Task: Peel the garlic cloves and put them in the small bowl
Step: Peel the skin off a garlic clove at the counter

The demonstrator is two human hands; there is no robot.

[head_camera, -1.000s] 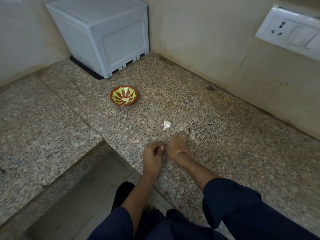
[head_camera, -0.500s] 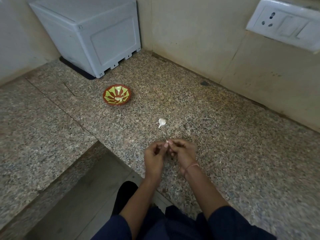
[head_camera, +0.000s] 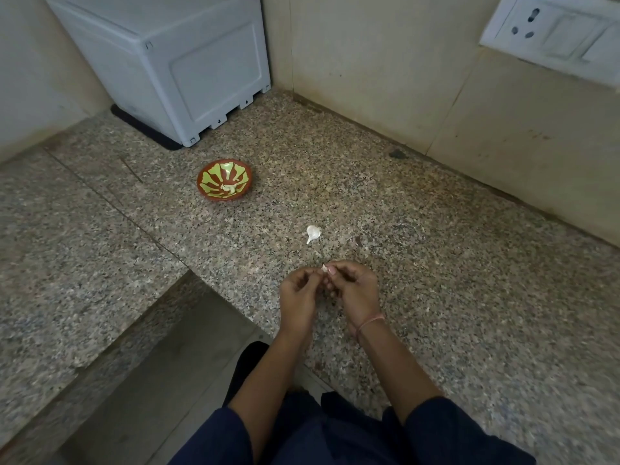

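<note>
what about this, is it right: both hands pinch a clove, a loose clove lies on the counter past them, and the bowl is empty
Only the bowl is wrong: the head view shows a pale piece in it. The left hand and right hand pinch a clove, and the loose clove lies on the counter.

Speckled granite counter [head_camera: 436, 263], beige walls [head_camera: 385, 62], white socket plate [head_camera: 553, 38], grey box [head_camera: 174, 62].

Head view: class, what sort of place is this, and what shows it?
Probably a home kitchen: a speckled granite counter, a wall socket panel, and a garlic clove with a small bowl.
</note>
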